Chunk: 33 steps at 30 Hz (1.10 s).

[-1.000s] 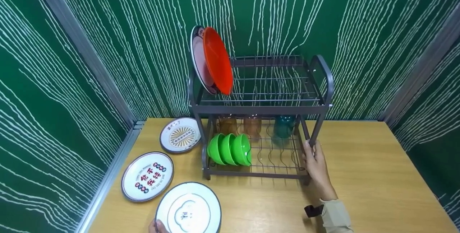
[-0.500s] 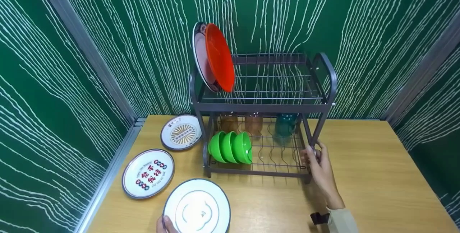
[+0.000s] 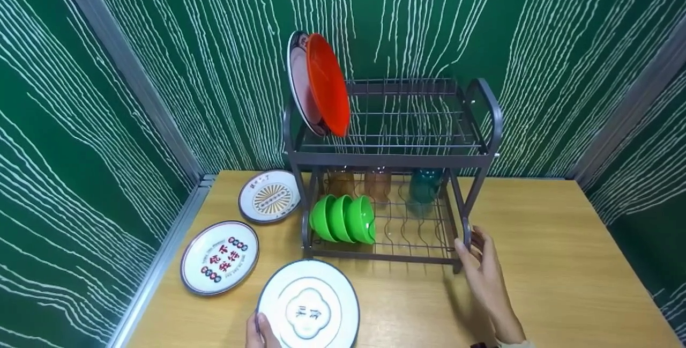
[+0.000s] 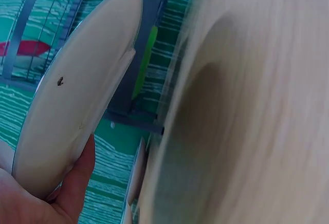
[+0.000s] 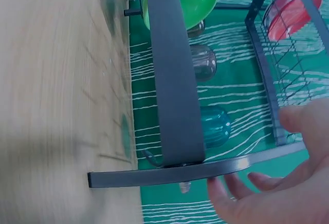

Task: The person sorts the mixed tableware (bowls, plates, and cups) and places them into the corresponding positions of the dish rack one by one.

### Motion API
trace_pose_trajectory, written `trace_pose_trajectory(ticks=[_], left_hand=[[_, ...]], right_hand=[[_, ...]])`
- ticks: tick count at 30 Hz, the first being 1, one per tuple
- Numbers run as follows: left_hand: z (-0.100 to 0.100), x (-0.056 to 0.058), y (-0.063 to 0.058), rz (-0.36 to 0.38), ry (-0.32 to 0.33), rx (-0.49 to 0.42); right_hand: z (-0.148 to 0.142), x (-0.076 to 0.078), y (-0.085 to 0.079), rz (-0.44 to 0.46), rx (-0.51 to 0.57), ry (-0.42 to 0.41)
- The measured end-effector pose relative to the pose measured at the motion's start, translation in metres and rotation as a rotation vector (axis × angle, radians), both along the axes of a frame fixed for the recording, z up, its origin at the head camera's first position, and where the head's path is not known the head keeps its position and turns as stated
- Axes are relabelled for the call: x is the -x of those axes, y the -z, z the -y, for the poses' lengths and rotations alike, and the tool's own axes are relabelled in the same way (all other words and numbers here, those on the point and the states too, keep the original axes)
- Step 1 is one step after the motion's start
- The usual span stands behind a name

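Note:
My left hand [image 3: 262, 332] grips the left edge of a white plate [image 3: 343, 305] with a blue rim and blue characters, thumb on its face. The left wrist view shows the plate's underside [image 4: 77, 80] tilted above the table. At the lower right leg [image 3: 466, 232] of a dark two-tier dish rack [image 3: 391, 161], my right hand [image 3: 490, 278] has its thumb and fingers loosely on either side. In the right wrist view, the fingertips [image 5: 218, 190] are right at the rack's leg while the thumb [image 5: 295, 118] stands off it.
A patterned plate and a red plate [image 3: 328, 85] stand in the rack's upper tier. Three green bowls [image 3: 359, 219] and three glasses, one teal [image 3: 425, 184], occupy the lower tier. Two white plates, one with red characters [image 3: 220, 257] and one with a sunburst [image 3: 270, 198], lie left.
The held plate has moved right and slightly up, toward the rack. My right hand has slid down the leg and loosened its grip. The rack has barely shifted in view.

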<state>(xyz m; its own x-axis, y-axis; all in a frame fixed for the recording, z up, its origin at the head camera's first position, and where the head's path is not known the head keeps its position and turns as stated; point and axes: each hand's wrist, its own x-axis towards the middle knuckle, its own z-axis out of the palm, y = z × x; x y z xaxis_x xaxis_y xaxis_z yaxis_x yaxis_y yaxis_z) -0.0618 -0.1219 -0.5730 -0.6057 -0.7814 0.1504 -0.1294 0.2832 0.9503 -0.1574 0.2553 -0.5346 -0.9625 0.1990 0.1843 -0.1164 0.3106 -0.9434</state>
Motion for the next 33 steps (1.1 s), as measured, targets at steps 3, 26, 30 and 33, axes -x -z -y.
trace_pose_trajectory(ticks=[3, 26, 30, 33], left_hand=[[-0.008, -0.001, -0.004, 0.025, 0.033, -0.001], [-0.059, 0.002, -0.042, -0.023, 0.221, -0.266], [-0.07, 0.003, -0.045, -0.057, 0.237, -0.267], [-0.076, 0.004, -0.047, -0.055, 0.258, -0.267]], right_hand=[[0.003, -0.008, -0.003, -0.015, -0.043, 0.028], [0.049, -0.059, -0.005, -0.027, -0.198, -0.052], [0.059, -0.066, -0.009, -0.002, -0.219, -0.084], [0.066, -0.072, -0.011, 0.011, -0.236, -0.113]])
